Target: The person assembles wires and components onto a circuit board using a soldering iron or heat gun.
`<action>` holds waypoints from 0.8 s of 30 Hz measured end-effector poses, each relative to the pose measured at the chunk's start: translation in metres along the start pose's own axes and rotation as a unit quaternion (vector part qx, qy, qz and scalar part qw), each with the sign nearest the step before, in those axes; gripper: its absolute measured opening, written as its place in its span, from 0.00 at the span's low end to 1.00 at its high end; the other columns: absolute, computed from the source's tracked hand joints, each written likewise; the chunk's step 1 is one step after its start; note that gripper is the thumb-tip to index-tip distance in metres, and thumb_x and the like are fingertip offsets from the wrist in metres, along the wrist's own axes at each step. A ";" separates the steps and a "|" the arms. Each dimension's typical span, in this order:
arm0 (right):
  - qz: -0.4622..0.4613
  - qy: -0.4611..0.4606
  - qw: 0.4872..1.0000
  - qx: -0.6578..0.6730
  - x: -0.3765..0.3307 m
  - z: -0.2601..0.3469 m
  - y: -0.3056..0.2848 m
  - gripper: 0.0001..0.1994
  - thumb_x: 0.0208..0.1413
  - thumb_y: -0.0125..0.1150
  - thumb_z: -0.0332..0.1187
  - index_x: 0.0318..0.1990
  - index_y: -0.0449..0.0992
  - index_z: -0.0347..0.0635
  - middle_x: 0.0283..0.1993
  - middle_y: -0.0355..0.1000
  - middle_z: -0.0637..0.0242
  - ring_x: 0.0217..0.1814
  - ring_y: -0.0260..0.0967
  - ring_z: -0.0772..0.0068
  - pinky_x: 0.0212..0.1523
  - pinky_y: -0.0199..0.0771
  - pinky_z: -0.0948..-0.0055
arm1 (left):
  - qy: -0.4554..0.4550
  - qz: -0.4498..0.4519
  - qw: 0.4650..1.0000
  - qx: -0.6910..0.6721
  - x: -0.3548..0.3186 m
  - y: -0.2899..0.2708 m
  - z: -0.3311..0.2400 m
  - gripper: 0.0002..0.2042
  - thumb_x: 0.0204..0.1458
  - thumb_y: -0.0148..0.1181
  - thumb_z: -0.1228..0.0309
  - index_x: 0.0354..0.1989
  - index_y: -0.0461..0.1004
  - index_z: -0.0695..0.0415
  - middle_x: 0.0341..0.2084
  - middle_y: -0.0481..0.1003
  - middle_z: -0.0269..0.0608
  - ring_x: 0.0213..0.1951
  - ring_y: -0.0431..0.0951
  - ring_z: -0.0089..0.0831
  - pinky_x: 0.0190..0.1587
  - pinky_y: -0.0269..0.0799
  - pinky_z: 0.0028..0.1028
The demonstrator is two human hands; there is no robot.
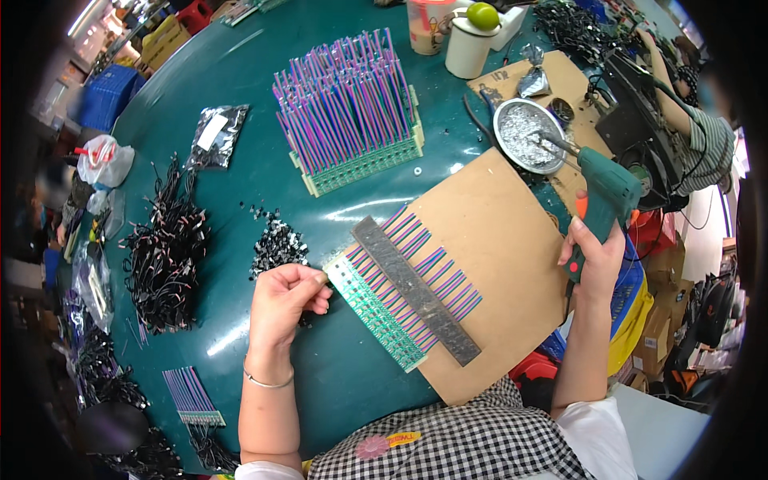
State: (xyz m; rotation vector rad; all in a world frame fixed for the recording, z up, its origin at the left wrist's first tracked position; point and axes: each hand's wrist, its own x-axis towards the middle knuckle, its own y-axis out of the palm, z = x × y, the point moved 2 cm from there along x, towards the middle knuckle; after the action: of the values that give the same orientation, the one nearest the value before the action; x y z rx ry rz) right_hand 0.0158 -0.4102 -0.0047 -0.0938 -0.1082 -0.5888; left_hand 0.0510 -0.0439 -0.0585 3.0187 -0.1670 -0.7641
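Observation:
My right hand (594, 250) is closed round the handle of a green soldering gun (610, 182). Its metal tip reaches into a round bowl (500, 132) of silvery shavings. With thumb and fingers pinched, my left hand (288, 300) is at the upper left corner of a green circuit board panel (376, 316); its fingertips are partly hidden. Rows of purple, blue and dark wires (432, 258) run from the panel over a brown cardboard sheet (512, 240). A dark flat bar (416, 290) lies across these wires.
Small black parts (278, 244) are heaped beyond my left hand. Farther left lies a bundle of black cables (166, 264). Another panel with upright wires (352, 120) stands at the back. Pliers (480, 116) lie beside the bowl, and a person's striped sleeve (708, 148) shows at right.

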 end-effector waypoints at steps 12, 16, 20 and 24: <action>0.101 0.022 0.994 0.033 -0.040 0.021 0.000 0.28 0.47 0.55 0.32 0.52 0.56 0.24 0.20 0.58 0.68 0.12 0.56 0.82 0.13 0.55 0.86 | 0.011 -0.031 0.999 0.029 -0.016 -0.021 -0.010 0.07 0.50 0.55 0.74 0.31 0.74 0.67 0.21 0.75 0.41 0.19 0.73 0.21 0.19 0.68 0.15; 0.129 0.041 0.988 0.069 -0.050 0.023 0.009 0.31 0.42 0.59 0.34 0.51 0.55 0.22 0.18 0.60 0.66 0.10 0.57 0.79 0.11 0.59 0.84 | 0.028 -0.052 0.997 -0.048 -0.030 -0.033 -0.003 0.03 0.46 0.59 0.79 0.28 0.71 0.62 0.18 0.70 0.31 0.16 0.63 0.12 0.18 0.59 0.11; 0.190 0.045 0.978 0.074 -0.057 0.019 0.016 0.33 0.41 0.61 0.37 0.51 0.55 0.23 0.17 0.60 0.67 0.09 0.57 0.80 0.10 0.58 0.85 | 0.147 -0.099 0.983 0.052 -0.042 -0.037 0.025 0.11 0.37 0.60 0.88 0.26 0.70 0.59 0.23 0.64 0.25 0.24 0.62 0.11 0.24 0.59 0.10; 0.196 0.058 0.975 0.086 -0.063 0.022 0.019 0.34 0.39 0.63 0.35 0.51 0.54 0.23 0.14 0.58 0.65 0.08 0.55 0.78 0.10 0.59 0.83 | 0.184 -0.159 0.939 0.242 -0.059 -0.026 0.029 0.07 0.37 0.65 0.82 0.26 0.77 0.60 0.25 0.67 0.29 0.25 0.64 0.15 0.24 0.60 0.15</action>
State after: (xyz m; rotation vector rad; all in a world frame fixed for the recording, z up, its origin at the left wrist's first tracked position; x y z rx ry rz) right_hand -0.0273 -0.3568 0.0075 0.0868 -0.0257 -0.1874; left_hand -0.0113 -0.0111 -0.0573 3.6449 0.1760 -0.1559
